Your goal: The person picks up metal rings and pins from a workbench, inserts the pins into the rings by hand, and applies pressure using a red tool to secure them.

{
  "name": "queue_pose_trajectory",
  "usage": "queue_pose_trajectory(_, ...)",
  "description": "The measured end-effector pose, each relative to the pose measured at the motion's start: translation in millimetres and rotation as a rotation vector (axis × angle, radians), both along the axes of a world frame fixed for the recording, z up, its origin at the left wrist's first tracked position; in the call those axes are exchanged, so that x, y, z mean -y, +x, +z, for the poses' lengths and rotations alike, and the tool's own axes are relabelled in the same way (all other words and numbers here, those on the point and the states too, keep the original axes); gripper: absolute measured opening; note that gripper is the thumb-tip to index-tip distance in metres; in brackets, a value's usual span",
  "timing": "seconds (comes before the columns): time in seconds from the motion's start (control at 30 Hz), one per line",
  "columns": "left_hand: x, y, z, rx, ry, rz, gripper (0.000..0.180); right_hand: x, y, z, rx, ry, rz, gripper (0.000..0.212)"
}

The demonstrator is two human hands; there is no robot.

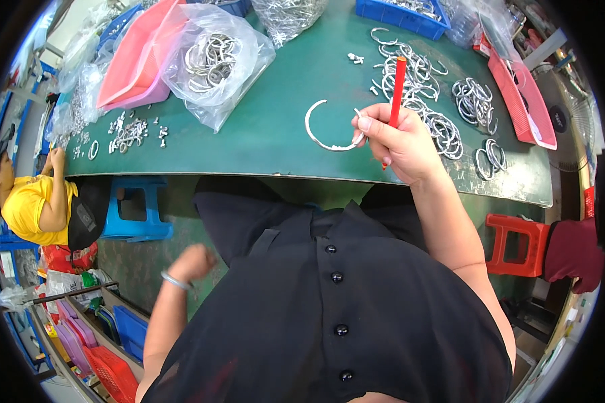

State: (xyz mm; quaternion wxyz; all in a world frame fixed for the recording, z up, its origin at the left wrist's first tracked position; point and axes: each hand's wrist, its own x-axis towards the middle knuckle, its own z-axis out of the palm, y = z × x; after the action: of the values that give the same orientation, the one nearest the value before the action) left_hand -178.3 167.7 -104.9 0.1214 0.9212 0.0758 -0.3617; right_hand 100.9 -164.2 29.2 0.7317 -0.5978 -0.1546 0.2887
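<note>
My right hand [400, 138] is closed above the table's near edge. Between its thumb and fingers it pinches a silvery open bangle [329, 146], whose gap faces up and right. A red pencil [398, 87] stands almost upright in the same hand, its lower end showing below the fingers. Down at my left side, off the table, is my left hand [193, 262], a light band on its wrist. Motion blurs its fingers, and no held thing shows. Many similar bangles [413, 77] lie piled just beyond my right hand, with smaller groups [474, 103] farther right.
On the green table [275, 127] are a clear bag of rings [215, 64], small metal parts [129, 132], a pink bin [138, 60], a blue tray [403, 15] and a red basket [523, 101]. A person in yellow [37, 211] works at left. Stools [138, 208] stand below.
</note>
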Motion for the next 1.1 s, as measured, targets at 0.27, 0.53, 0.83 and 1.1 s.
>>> queue_pose_trajectory(0.27,110,160,138,0.563,-1.34,0.638,0.027,-12,-3,14,-0.076,0.001,0.066,0.014)
queue_pose_trajectory(0.53,127,195,133,0.393,-1.622,0.789,0.023,-15,6,16,-0.176,-0.031,0.073,0.017)
queue_pose_trajectory(0.83,125,208,135,0.434,-1.617,0.787,0.022,-14,16,17,-0.151,-0.013,0.087,0.018)
queue_pose_trajectory(1.1,134,208,152,0.755,-1.361,0.558,0.016,-14,22,12,-0.096,0.016,0.081,0.019)
